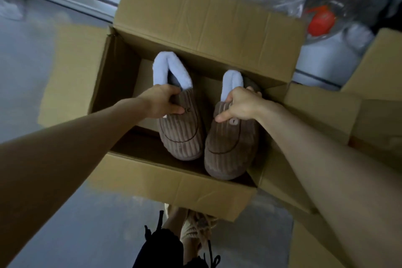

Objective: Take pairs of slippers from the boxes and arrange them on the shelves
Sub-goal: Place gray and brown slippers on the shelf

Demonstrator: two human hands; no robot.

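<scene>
Two brown corduroy slippers with pale fluffy lining are over the open cardboard box (180,177) on the floor. My left hand (162,101) grips the left slipper (181,137) at its collar, thumb on top. My right hand (242,104) grips the right slipper (230,150) the same way, fingers curled over the lining edge. Both slippers point toes toward me and sit side by side, close together. The box's inside looks otherwise bare where visible.
The box's flaps stand open on all sides. More cardboard boxes (374,115) lie to the right. Clear plastic bags with a red item (320,20) pile up behind. Grey floor (26,67) spreads to the left. My foot (193,226) shows below the box.
</scene>
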